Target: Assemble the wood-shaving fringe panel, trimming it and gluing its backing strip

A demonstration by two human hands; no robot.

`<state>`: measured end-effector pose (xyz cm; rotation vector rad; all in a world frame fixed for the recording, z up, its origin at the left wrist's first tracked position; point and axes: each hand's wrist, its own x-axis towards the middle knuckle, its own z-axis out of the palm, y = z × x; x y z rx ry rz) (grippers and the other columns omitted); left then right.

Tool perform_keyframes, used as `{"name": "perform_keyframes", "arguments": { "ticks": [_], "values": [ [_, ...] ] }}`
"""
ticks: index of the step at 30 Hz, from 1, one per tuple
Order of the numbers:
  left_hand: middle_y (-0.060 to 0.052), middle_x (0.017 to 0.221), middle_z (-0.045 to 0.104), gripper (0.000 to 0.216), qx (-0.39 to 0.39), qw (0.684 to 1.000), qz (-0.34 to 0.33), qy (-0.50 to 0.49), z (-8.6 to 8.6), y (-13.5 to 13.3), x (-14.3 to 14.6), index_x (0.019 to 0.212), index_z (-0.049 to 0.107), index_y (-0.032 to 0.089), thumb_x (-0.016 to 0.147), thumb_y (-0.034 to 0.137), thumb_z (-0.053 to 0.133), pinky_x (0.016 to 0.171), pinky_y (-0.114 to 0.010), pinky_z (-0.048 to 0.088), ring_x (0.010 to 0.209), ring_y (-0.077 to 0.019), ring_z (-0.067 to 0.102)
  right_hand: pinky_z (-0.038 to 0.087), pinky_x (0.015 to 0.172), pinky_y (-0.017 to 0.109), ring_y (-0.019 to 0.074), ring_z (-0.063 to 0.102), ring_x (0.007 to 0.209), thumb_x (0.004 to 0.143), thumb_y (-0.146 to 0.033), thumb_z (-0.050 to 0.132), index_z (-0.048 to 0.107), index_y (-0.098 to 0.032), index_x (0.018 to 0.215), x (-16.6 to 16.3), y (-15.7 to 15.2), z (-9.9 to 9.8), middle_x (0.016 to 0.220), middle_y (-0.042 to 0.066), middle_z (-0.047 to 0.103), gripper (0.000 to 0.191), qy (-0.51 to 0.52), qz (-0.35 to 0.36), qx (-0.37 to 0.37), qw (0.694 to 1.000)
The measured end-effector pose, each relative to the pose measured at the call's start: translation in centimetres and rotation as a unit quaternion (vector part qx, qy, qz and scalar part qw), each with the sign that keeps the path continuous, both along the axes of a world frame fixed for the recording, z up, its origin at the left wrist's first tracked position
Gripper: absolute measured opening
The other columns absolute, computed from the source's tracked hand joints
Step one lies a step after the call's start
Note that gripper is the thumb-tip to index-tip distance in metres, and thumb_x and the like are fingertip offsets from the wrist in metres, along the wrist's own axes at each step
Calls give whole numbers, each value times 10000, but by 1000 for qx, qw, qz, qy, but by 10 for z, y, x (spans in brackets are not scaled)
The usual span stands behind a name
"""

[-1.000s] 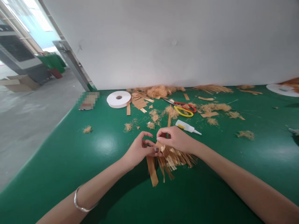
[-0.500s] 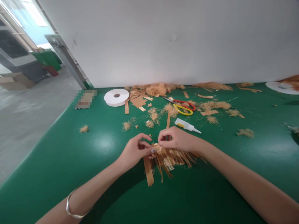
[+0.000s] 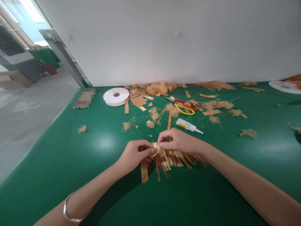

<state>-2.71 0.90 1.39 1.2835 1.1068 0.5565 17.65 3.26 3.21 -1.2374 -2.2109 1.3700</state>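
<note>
Head view: I log left hand [image 3: 134, 155], right hand [image 3: 177, 139], both pinching fringe [image 3: 174, 158] along its top edge; bunching looks well advanced, brown strip [image 3: 144, 172] apparently unfastened.

A ragged tan fringe [image 3: 175, 159] spreads beside a flat brown strip [image 3: 144, 172].

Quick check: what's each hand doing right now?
Left hand: closed, holding the left end of the fringed brown piece.
Right hand: closed, thumb and finger pinching that piece's upper edge.
</note>
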Motion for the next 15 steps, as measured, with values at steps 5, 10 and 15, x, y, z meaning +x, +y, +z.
{"name": "perform_keyframes", "arguments": {
  "ticks": [5,10,15],
  "values": [
    [9,578,642,123,5,1000,-1,-3,-1,0,0,727,649,145,749,266,659,555,-190,514,522,-82,595,324,563,244,109,435,620,805,-357,506,617,-169,752,3,1,4,712,10,568,225,-7,16,-8,1000],
    [8,575,642,130,14,1000,-5,-5,-3,0,-2,725,647,150,744,277,665,549,-191,511,512,-84,592,315,564,239,100,422,607,791,-315,515,601,-163,734,7,4,5,675,-8,539,183,2,25,-23,999],
    [5,591,653,140,11,1000,-4,-9,-3,-1,-2,735,648,154,736,291,674,561,-199,520,515,-88,602,334,606,245,108,448,636,773,-298,518,577,-157,716,9,8,1,692,-2,543,162,56,10,-43,997]
  ]
}}
